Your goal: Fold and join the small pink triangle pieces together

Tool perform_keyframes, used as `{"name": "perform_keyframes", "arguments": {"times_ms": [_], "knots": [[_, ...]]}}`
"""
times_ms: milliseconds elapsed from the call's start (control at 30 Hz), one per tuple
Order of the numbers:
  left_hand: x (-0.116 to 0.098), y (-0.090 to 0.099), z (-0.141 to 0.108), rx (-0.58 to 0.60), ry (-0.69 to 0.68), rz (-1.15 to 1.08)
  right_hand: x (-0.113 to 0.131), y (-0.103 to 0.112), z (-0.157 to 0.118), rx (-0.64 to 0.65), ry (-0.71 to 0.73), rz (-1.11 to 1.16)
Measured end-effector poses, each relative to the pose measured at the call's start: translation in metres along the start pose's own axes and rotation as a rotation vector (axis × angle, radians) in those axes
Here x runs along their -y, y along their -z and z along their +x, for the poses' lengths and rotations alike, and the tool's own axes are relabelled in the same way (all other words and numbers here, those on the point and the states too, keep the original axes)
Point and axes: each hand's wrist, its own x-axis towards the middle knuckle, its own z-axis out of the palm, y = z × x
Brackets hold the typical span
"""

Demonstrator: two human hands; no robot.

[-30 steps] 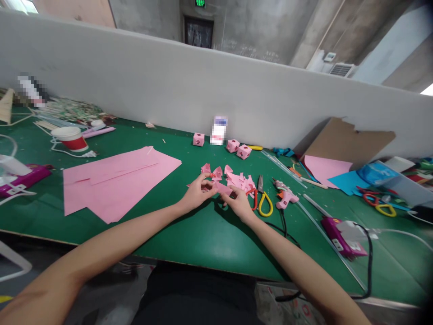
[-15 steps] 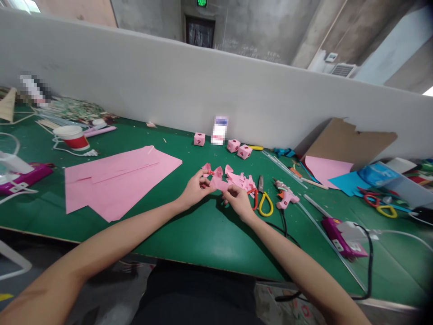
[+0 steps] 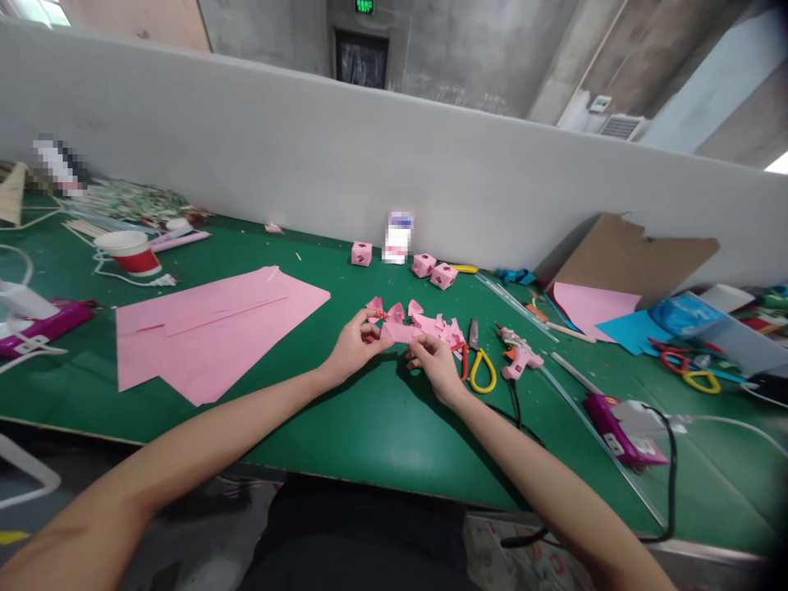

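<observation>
A small pink paper piece [image 3: 400, 332] stretches between my two hands, above the green table. My left hand [image 3: 358, 345] pinches its left end, and my right hand [image 3: 431, 359] grips its right end between thumb and fingers. Just behind them lie folded pink pieces [image 3: 414, 308] and a pile of pink paper scraps [image 3: 444, 328]. Scissors [image 3: 483, 369] with red and yellow handles rest to the right of my right hand. Beside the scissors is a pink glue gun [image 3: 522, 359]. Three pink paper cubes, one of them [image 3: 361, 254] set apart, stand near the partition.
Large pink sheets [image 3: 215, 336] cover part of the table at left, near a paper cup [image 3: 130, 253]. Purple power strips [image 3: 621, 431] with cables lie at both sides. Cardboard [image 3: 628, 254], blue sheets and more scissors [image 3: 686, 371] are at right.
The pink piece between my hands now shows more of its length, and the fingers of my right hand have shifted slightly. The camera view has moved a little.
</observation>
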Motion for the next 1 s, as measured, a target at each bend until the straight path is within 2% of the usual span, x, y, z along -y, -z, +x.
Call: {"name": "perform_keyframes", "arguments": {"times_ms": [133,233,433,667,833,1000], "knots": [[0.0,-0.001,0.0,-0.022,-0.027,0.026,0.003,0.0,0.0,-0.048,-0.011,0.074],[0.0,-0.002,-0.001,-0.003,-0.012,0.01,0.006,-0.001,-0.001,-0.027,-0.015,0.101],[0.004,-0.005,-0.003,0.108,0.038,-0.009,0.006,-0.003,-0.006,0.095,0.068,-0.171],[0.01,-0.006,-0.005,0.184,0.003,0.134,0.0,-0.003,-0.008,0.184,0.135,-0.253],[0.005,-0.006,-0.007,0.147,-0.037,0.224,-0.003,-0.002,-0.008,0.184,0.159,-0.322],[0.002,-0.006,-0.006,0.116,-0.045,0.214,0.004,-0.003,-0.011,0.13,0.162,-0.287]]}}
